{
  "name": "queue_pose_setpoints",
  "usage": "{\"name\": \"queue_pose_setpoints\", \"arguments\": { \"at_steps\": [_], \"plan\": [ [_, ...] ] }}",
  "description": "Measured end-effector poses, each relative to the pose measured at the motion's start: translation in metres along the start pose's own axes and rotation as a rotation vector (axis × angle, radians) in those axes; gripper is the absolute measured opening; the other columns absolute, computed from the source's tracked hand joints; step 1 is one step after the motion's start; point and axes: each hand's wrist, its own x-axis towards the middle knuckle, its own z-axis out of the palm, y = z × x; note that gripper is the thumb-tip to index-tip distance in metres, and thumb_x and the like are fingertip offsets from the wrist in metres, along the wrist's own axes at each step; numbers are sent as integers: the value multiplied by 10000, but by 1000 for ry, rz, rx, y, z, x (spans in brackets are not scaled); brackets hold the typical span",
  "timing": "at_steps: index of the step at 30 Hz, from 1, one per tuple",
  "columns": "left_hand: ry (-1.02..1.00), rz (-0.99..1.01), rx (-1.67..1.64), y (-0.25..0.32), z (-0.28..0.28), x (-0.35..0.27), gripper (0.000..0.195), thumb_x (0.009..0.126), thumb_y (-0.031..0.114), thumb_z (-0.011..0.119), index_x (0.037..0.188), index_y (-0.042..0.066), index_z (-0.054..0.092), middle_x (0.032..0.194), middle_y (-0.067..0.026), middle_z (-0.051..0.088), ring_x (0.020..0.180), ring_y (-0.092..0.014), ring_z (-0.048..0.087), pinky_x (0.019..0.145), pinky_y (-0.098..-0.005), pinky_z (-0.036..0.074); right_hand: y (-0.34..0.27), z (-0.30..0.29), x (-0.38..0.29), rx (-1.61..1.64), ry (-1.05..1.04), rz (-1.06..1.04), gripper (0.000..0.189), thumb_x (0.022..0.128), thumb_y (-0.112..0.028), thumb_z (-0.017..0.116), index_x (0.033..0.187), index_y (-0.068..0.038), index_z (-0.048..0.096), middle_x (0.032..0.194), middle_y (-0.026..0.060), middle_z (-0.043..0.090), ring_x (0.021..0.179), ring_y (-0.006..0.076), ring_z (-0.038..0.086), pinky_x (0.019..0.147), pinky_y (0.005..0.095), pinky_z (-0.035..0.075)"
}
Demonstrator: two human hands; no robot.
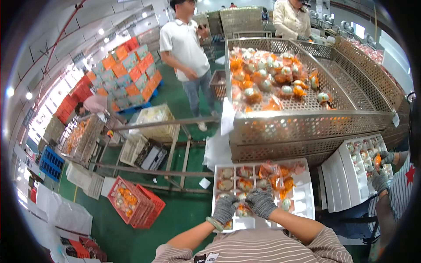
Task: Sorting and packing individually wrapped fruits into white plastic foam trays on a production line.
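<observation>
My left hand [225, 206] and my right hand [262, 201], both in grey knitted gloves, meet over a white foam tray [263, 225] with square cells. Between my fingertips is a small film-wrapped egg-like item [242, 196], partly hidden by the gloves; both hands seem to pinch it. Wrapped items fill cells on the tray's left side, one of them a wrapped item [244, 210] just below my hands. A loose heap of orange-and-white wrapped packets [279, 179] lies across the cells beyond my right hand. Bare cells show on the tray's right side.
Ahead stands a perforated metal bin [296, 128] holding many wrapped packets [263, 72]. At right, a co-worker's gloved hands [381, 171] work over another foam tray [338, 184]. Red crates [131, 205] stand on the floor at left, near a metal frame [184, 154]. A person [185, 49] stands beyond.
</observation>
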Motion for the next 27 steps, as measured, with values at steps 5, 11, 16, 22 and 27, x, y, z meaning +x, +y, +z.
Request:
{"name": "queue_pose_setpoints", "arguments": {
  "at_steps": [5, 11, 16, 22, 27],
  "plan": [
    [-24, 21, 36, 10, -5, 7, 165, 768, 177, 629, 864, 45, 652, 807, -131, 648, 771, -290, 615, 734, -375, 480, -6, -22, -13, 36, -52, -38, 295, 845, -409, 517, 997, -186, 635, 1008, 47, 624, 1094, 256, 493, 910, 667, 228],
    [-41, 39, 48, 1, 2, 4, 164, 769, 182, 632, 861, 49, 661, 806, -124, 650, 760, -290, 613, 733, -365, 480, 9, 20, -16, 30, -6, -105, 303, 873, -356, 502, 1140, -245, 593, 999, 55, 621, 1108, 248, 480, 923, 709, 170],
    [-34, 43, 42, 3, 1, 5, 169, 776, 218, 606, 886, 102, 659, 817, -97, 653, 798, -273, 608, 768, -383, 452, 14, 31, -12, 71, 79, -97, 259, 872, -368, 490, 1014, -220, 648, 953, 55, 622, 1072, 242, 499, 927, 706, 173],
    [-159, 227, 224, 15, -7, -2, 220, 768, 234, 596, 949, 115, 636, 890, -83, 633, 907, -280, 567, 838, -399, 413, 7, 14, -1, 111, 9, -8, 260, 858, -375, 485, 919, -203, 671, 936, 53, 622, 1010, 246, 517, 922, 675, 218],
    [-188, 361, 334, 39, -17, -21, 462, 729, 246, 641, 1130, 51, 523, 1023, -145, 572, 1003, -327, 501, 871, -460, 383, 13, 23, 3, 46, -1, -37, 306, 844, -422, 489, 897, -200, 693, 897, 86, 637, 999, 257, 518, 899, 633, 286]
  ]
}}
